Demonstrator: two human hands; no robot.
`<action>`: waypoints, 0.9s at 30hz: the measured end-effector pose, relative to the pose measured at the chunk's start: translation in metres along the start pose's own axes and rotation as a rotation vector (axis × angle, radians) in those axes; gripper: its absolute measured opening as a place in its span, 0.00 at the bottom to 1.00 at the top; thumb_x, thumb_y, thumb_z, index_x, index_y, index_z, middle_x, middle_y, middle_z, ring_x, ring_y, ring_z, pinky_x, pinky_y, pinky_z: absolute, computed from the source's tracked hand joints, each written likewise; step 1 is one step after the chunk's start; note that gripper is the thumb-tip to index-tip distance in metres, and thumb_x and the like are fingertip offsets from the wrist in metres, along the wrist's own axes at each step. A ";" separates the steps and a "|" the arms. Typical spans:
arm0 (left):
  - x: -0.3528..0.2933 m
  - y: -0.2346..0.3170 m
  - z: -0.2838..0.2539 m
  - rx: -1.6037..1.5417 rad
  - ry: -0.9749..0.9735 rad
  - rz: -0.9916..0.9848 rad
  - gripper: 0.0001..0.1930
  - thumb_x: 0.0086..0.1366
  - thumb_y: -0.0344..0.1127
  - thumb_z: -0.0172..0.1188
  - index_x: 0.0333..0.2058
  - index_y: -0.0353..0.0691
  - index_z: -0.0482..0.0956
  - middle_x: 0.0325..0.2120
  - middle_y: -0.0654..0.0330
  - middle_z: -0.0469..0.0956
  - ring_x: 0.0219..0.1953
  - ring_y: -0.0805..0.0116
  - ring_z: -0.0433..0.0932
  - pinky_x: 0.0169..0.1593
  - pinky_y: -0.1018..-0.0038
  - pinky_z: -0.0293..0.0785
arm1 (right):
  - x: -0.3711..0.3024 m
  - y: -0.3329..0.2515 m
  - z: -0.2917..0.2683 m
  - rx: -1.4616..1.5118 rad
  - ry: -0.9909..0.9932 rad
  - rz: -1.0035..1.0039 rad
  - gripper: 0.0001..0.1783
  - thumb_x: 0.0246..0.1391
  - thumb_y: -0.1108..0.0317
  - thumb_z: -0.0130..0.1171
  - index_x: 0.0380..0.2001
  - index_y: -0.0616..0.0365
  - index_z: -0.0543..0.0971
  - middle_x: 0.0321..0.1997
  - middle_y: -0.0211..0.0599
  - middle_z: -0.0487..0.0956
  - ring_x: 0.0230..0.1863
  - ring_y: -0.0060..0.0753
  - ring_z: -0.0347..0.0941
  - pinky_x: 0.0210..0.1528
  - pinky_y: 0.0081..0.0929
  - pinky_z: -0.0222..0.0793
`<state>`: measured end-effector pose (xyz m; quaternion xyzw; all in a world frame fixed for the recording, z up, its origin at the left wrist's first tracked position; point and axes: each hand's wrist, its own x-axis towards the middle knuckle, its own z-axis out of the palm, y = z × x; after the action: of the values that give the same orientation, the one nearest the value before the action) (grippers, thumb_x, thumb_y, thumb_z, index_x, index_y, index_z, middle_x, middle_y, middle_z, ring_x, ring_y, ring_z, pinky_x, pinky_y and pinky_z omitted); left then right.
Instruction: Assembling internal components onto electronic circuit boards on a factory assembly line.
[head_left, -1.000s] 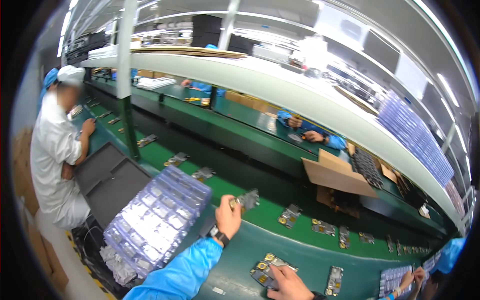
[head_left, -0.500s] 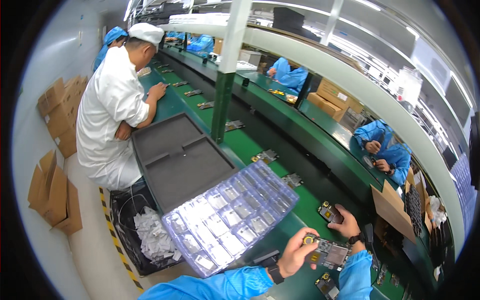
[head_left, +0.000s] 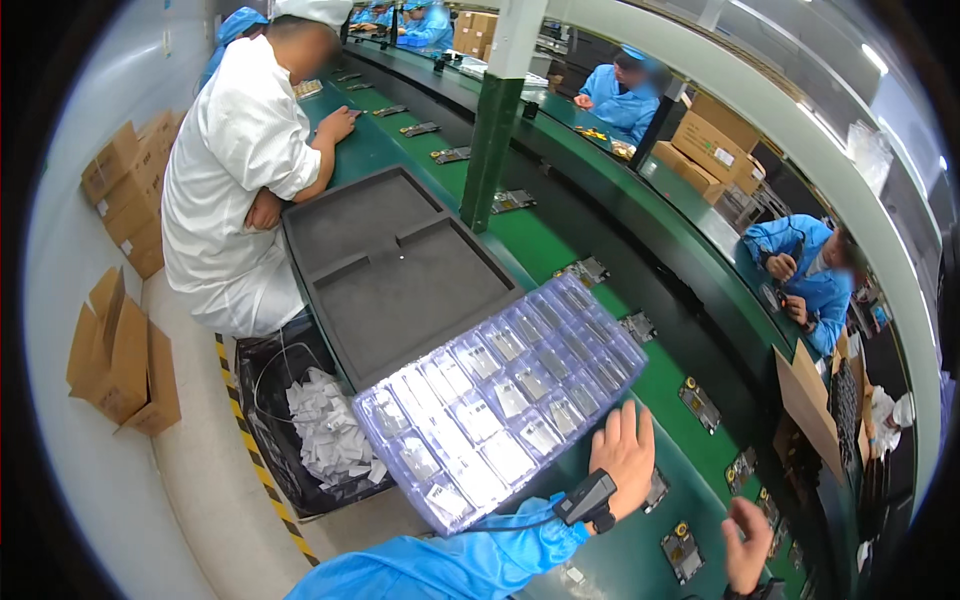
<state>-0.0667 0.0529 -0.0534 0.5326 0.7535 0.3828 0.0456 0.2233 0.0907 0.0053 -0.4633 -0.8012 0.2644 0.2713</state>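
On the green bench (head_left: 620,558), 1 circuit board (head_left: 683,553) lies near the right hand (head_left: 746,546), which is loose, fingers apart. The left hand (head_left: 623,462) is spread and loose just beside the clear plastic tray (head_left: 424,482), and another circuit board (head_left: 656,491) peeks out by that hand.

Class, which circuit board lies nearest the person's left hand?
The circuit board just right of the left hand, which partly hides it; the others show clear of that hand.
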 end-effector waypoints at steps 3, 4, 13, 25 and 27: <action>-0.020 0.008 -0.020 -0.172 0.002 0.226 0.33 0.63 0.34 0.64 0.64 0.30 0.65 0.57 0.48 0.70 0.57 0.51 0.71 0.54 0.59 0.72 | -0.053 -0.061 0.021 -0.025 -0.140 -0.036 0.18 0.61 0.72 0.65 0.53 0.67 0.80 0.51 0.47 0.83 0.51 0.37 0.80 0.53 0.30 0.75; -0.038 0.011 -0.025 -0.243 0.007 0.354 0.29 0.63 0.33 0.64 0.62 0.31 0.69 0.54 0.50 0.73 0.54 0.54 0.75 0.53 0.61 0.74 | -0.070 -0.068 0.031 0.025 -0.153 -0.011 0.17 0.61 0.72 0.65 0.52 0.67 0.81 0.50 0.48 0.84 0.50 0.39 0.81 0.54 0.32 0.75; -0.144 -0.102 -0.215 0.170 -0.024 0.510 0.19 0.44 0.40 0.78 0.37 0.46 0.87 0.36 0.66 0.84 0.37 0.59 0.80 0.41 0.64 0.76 | -0.120 -0.106 0.152 0.179 -0.294 -0.388 0.22 0.56 0.63 0.69 0.53 0.58 0.81 0.53 0.42 0.81 0.50 0.49 0.78 0.53 0.36 0.76; -0.115 -0.133 -0.245 0.388 -0.192 0.599 0.17 0.43 0.31 0.76 0.36 0.48 0.88 0.35 0.66 0.81 0.43 0.58 0.77 0.46 0.62 0.71 | -0.122 -0.162 0.250 0.170 -0.128 -0.358 0.23 0.59 0.61 0.65 0.55 0.58 0.78 0.53 0.35 0.81 0.49 0.39 0.78 0.49 0.32 0.71; -0.115 -0.129 -0.253 0.414 -0.237 0.582 0.16 0.43 0.32 0.75 0.35 0.45 0.88 0.35 0.64 0.82 0.44 0.56 0.77 0.48 0.61 0.71 | -0.122 -0.164 0.250 0.181 -0.127 -0.341 0.22 0.59 0.61 0.65 0.55 0.57 0.79 0.52 0.35 0.81 0.48 0.38 0.78 0.48 0.32 0.72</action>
<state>-0.2366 -0.1951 0.0051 0.7630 0.6215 0.1549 -0.0870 0.0074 -0.1313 -0.0854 -0.2771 -0.8565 0.3142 0.3017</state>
